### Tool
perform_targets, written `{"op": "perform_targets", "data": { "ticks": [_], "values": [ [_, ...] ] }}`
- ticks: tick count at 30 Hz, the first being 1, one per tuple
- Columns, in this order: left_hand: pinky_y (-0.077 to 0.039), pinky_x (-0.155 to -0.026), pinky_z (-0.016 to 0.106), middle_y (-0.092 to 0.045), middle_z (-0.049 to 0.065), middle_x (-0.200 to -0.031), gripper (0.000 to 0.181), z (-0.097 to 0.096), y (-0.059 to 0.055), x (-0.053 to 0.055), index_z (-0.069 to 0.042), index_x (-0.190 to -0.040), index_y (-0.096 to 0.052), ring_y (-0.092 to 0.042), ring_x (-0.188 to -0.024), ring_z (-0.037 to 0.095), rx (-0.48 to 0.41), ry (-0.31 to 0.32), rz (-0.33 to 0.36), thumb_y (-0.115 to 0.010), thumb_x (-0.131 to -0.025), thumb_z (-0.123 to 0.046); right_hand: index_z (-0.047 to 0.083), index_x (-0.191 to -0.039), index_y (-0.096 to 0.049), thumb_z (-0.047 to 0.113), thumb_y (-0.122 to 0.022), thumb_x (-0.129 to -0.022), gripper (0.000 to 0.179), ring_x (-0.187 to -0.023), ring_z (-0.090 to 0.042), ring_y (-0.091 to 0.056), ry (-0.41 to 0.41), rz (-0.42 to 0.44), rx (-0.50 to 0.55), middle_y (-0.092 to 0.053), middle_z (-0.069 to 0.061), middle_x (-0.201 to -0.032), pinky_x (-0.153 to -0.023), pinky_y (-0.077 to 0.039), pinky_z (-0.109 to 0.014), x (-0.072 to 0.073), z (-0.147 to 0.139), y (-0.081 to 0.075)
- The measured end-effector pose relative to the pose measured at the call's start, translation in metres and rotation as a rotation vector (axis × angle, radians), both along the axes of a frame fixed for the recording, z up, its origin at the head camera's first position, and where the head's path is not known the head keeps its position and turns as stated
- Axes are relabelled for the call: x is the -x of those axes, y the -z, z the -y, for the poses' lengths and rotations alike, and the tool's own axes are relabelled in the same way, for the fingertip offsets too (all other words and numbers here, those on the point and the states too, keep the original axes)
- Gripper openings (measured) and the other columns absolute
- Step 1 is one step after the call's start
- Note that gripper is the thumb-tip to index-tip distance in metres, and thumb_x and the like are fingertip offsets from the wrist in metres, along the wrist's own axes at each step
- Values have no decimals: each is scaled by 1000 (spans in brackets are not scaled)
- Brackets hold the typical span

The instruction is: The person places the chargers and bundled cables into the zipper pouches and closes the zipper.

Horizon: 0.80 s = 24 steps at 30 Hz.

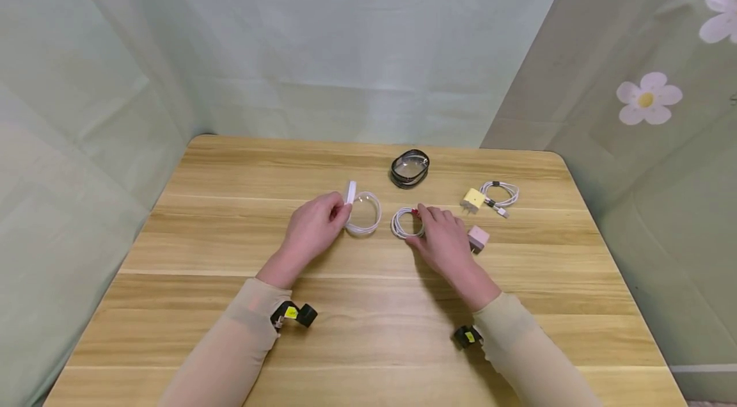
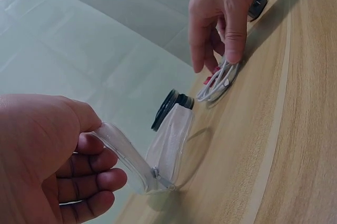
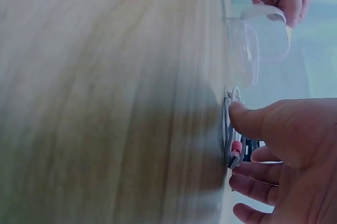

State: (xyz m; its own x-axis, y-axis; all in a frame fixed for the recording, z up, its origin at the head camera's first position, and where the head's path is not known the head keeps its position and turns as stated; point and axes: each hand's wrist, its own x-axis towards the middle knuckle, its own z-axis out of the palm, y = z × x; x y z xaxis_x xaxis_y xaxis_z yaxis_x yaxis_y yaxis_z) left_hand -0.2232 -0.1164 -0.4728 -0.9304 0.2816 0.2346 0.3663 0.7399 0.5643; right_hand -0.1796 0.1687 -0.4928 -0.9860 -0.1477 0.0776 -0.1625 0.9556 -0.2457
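Note:
My left hand [image 1: 313,224] pinches the raised lid of a small round zip case [image 1: 378,214], clear with a white rim. In the left wrist view the case [image 2: 169,142] gapes, and a zip pull hangs near its hinge side. To its right on the table lies a coiled white cable [image 1: 396,228] with a red piece on it. Around that coil my right hand [image 1: 443,242] has its thumb on the near side and fingers by the red piece. The right wrist view shows the thumb touching the cable [image 3: 229,129].
Behind stands another clear round case [image 1: 410,180] with black rims. Right of my right hand lie a pink charger plug [image 1: 478,236], a yellow charger plug [image 1: 475,198] and a second coiled white cable [image 1: 507,187] with black ties. Hanging cloth [image 1: 357,61] borders the table's back.

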Motion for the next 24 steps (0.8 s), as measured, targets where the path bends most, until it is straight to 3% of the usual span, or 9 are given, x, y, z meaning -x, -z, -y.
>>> {"op": "perform_targets", "data": {
  "ticks": [10, 16, 24],
  "values": [
    [-40, -58, 37, -56, 0, -75, 28, -2, 0, -2, -17, -84, -62, -51, -64, 20, 8, 7, -8, -68, -109, -27, -1, -149, -58, 80, -74, -90, 101, -114, -38, -59, 98, 1, -60, -61, -21, -128, -102, -48, -59, 8, 11, 7],
    [-39, -58, 37, -56, 0, -75, 27, -2, 0, -2, -16, -85, -62, -50, -64, 19, 9, 12, -12, -68, -110, -27, -1, -145, -60, 79, -72, -92, 96, -113, -38, -58, 105, 12, -79, -60, -21, -126, -100, -49, -57, 11, 16, 8],
    [-39, -57, 36, -56, 0, -76, 27, -2, 0, -2, -16, -86, -62, -50, -64, 19, 7, 16, -5, -68, -110, -26, 0, -159, -50, 67, -73, -99, 93, -131, -42, -57, 68, 23, -83, -59, -25, -147, -106, -48, -58, 13, 18, 5]
  ]
}}
